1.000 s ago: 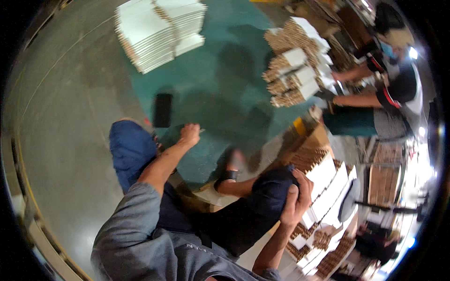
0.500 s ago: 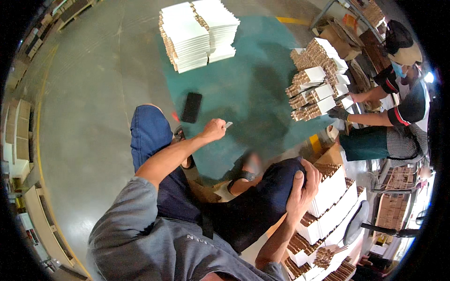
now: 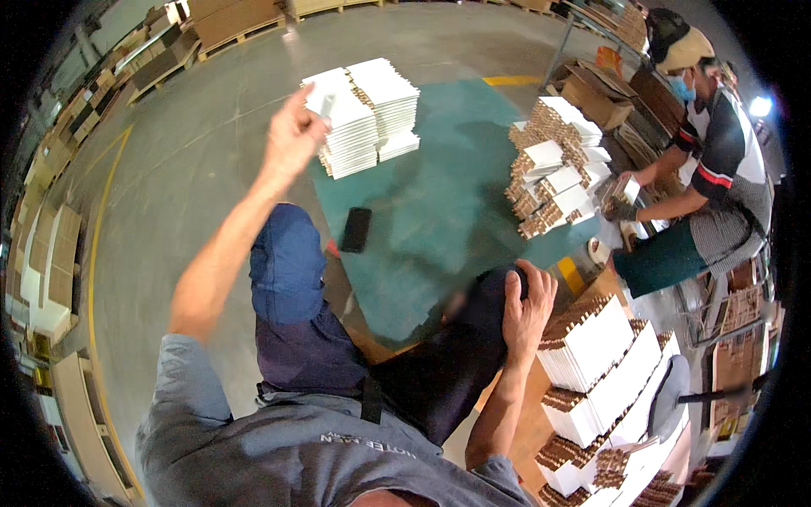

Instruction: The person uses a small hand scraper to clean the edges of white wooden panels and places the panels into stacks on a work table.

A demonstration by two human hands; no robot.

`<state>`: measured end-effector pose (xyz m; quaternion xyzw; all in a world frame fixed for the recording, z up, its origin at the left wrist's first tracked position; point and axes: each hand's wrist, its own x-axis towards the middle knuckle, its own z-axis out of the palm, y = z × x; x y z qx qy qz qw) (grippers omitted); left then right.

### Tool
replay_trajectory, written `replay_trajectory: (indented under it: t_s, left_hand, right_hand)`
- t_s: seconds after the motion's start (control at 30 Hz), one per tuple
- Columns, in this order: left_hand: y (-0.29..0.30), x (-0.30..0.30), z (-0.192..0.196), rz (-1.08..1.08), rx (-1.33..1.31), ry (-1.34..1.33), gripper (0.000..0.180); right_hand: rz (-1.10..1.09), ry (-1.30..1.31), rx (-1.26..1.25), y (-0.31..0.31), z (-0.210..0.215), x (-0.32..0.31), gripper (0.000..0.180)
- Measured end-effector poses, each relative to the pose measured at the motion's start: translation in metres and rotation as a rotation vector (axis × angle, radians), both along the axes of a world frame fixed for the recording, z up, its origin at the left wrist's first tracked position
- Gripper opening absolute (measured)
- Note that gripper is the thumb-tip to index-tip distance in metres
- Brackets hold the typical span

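My left hand [image 3: 291, 135] is raised in front of the near left side of a block of stacked white sheets with brown edges [image 3: 384, 106]. Its fingers are bent, and a small pale thing seems to sit between thumb and fingers, too blurred to name. On my right knee lies my right hand [image 3: 530, 308], fingers spread over the dark blue cloth, holding nothing. Between my knees and the white block, a black phone-like slab [image 3: 356, 230] lies flat on the green mat [image 3: 422, 279].
A masked co-worker [image 3: 710, 169] bends at the right, gloved hand by a heap of white and brown bundles [image 3: 553, 169]. More white stacks [image 3: 591, 355] stand beside my right arm, near a dark round-ended stand [image 3: 672, 393]. Pallets with cardboard [image 3: 236, 25] line the back.
My left hand has swung up and away to the left, from over the mat to the white block. The view has shifted; my right hand stays on the knee.
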<state>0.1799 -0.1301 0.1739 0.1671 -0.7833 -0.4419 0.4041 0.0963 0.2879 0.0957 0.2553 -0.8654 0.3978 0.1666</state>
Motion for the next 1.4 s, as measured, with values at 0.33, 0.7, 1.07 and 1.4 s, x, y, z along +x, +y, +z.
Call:
replay_trajectory:
  t_s: [0.33,0.7,1.07,1.4]
  left_hand:
    - [-0.042,0.012,-0.102,0.036,-0.074,-0.280,0.028]
    - [-0.029,-0.001,-0.368,0.273,-0.175,-0.943,0.027]
    - [-0.035,-0.056,-0.416,0.138,-0.328,-1.283,0.072]
    - [-0.049,-0.072,-0.420,0.099,-0.346,-1.279,0.073]
  right_hand:
    - [0.002,0.019,0.083,-0.004,0.006,0.010,0.032]
    - [-0.108,-0.182,0.090,0.006,0.011,0.019,0.045]
    - [-0.114,-0.229,0.188,-0.022,0.004,-0.003,0.052]
    - [-0.148,-0.256,0.223,-0.066,0.008,0.002,0.060]
